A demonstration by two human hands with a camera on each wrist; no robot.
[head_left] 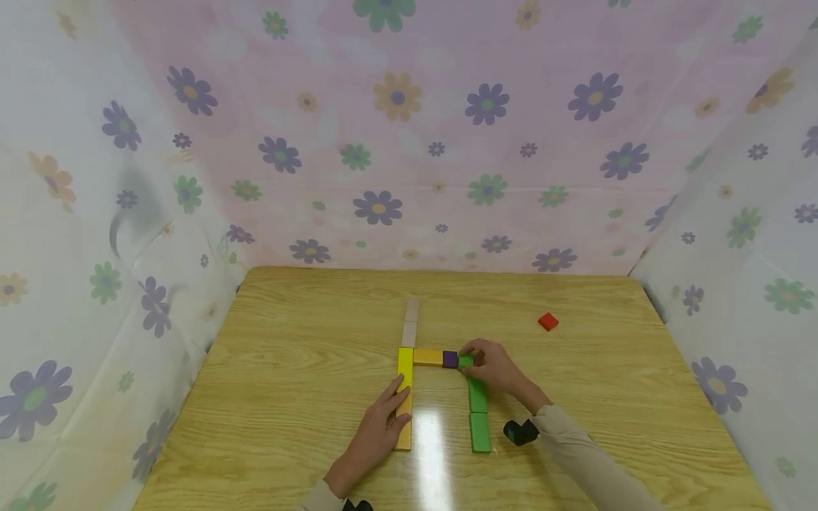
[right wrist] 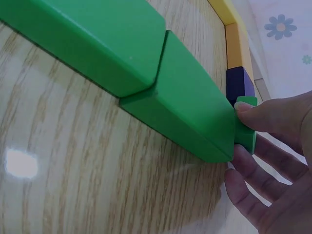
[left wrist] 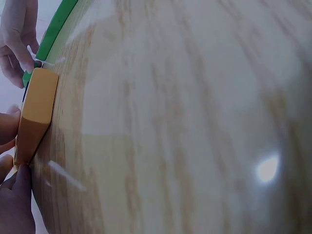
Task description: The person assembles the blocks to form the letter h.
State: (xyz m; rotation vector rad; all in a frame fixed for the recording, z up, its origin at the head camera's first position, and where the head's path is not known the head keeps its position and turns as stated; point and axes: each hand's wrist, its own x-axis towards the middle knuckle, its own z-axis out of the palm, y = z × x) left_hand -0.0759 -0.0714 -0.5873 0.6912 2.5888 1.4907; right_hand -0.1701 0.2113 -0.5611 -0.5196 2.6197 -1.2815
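Note:
My left hand (head_left: 375, 429) holds an orange block (head_left: 404, 441) at the lower end of a column, thumb and fingers around its sides. Above that block lies a yellow block (head_left: 405, 360). From the yellow one, another orange block (head_left: 428, 357) and a dark purple block (head_left: 450, 360) run in a row to the right. A small green block (right wrist: 245, 136) ends this row against the purple one, and my right hand (head_left: 495, 365) pinches it between thumb and fingers. Below it stretch two longer green blocks, an upper one (head_left: 478, 396) and a lower one (head_left: 481, 431), end to end.
Two pale wooden blocks (head_left: 410, 323) continue the left column towards the back. A red block (head_left: 548, 321) lies alone at the back right of the wooden table (head_left: 307, 355). Flower-patterned cloth (head_left: 441, 177) encloses the table's back and sides.

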